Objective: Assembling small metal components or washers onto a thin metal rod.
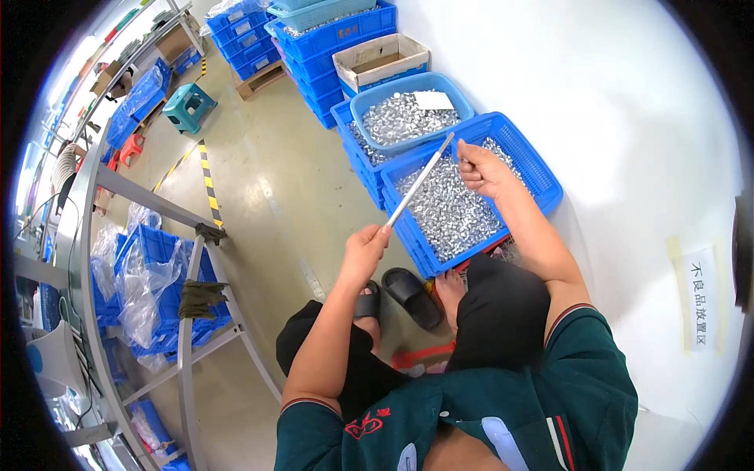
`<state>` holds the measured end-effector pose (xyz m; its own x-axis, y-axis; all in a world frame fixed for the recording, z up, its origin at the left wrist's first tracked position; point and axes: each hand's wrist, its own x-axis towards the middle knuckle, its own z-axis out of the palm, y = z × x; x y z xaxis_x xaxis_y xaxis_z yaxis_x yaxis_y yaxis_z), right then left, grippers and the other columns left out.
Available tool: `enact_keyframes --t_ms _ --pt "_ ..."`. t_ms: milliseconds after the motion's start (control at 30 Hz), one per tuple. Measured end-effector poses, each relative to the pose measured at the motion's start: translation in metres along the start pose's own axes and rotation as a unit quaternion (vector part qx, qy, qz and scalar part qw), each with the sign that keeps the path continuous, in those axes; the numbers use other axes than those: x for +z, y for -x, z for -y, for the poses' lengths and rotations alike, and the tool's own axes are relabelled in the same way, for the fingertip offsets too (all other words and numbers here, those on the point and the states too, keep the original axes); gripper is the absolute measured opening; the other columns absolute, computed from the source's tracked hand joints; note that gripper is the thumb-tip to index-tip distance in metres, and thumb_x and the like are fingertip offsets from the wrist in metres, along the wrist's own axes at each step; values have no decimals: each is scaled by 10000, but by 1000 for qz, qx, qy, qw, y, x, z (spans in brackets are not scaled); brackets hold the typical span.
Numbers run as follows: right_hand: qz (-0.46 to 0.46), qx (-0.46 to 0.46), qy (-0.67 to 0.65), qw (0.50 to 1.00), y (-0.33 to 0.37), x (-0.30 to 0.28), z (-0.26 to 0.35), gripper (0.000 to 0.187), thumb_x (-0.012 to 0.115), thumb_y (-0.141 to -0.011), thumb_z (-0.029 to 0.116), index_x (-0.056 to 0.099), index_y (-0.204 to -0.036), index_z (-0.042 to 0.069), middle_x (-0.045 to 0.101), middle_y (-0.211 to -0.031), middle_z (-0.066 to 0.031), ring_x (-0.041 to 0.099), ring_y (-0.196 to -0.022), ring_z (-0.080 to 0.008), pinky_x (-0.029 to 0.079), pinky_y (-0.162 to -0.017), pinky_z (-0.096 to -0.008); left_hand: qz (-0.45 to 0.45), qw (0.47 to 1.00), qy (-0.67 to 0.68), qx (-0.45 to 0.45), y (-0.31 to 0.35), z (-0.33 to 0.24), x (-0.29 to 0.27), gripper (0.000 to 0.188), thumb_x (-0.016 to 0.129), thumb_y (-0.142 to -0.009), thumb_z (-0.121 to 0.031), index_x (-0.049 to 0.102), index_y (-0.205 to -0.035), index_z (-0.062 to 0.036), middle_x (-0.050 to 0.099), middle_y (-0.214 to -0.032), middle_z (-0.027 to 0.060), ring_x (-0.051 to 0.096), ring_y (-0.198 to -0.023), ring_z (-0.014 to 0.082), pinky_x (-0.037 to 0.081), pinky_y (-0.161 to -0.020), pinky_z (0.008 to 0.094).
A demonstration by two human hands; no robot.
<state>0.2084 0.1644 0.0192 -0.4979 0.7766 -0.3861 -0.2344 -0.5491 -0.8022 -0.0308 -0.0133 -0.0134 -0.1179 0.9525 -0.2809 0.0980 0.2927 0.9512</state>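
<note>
Left hand [367, 251] grips the rod [420, 182] by its near end, probably leaving the tip free beside the curled right hand [484, 169] near the blue crate's [520, 144] far edge, can't tell if that's holding anything.

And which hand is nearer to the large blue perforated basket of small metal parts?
Right. The right hand is over the large blue perforated basket, above its small metal parts; the left hand is outside it, to its left, gripping one end of a pale rod.
</note>
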Motion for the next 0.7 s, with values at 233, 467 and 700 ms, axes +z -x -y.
enact_keyframes --t_ms 233,467,700 --pt "-4 -32 -64 997 -2 -1 9 213 518 -874 155 528 -1016 -4 476 -711 -18 377 -538 -56 297 -397 -157 -3 1000 -12 12 3 1 -1 348 532 -860 -304 501 -638 -37 403 -524 -24 355 -491 62 294 -442 244" --pt "33 -37 -102 994 3 -2 12 187 543 -861 151 553 -970 -1 469 -673 -11 369 -504 -45 281 -374 -159 8 999 -40 9 5 -2 -1 350 538 -856 -307 510 -650 -26 422 -535 -16 370 -498 67 311 -449 253" --pt "-3 -78 154 985 12 5 27 175 605 -823 182 598 -863 12 423 -577 45 329 -444 -24 234 -375 -163 1 997 -73 21 5 0 -2 345 545 -850 -305 518 -666 -14 419 -531 -10 365 -504 68 313 -453 261"
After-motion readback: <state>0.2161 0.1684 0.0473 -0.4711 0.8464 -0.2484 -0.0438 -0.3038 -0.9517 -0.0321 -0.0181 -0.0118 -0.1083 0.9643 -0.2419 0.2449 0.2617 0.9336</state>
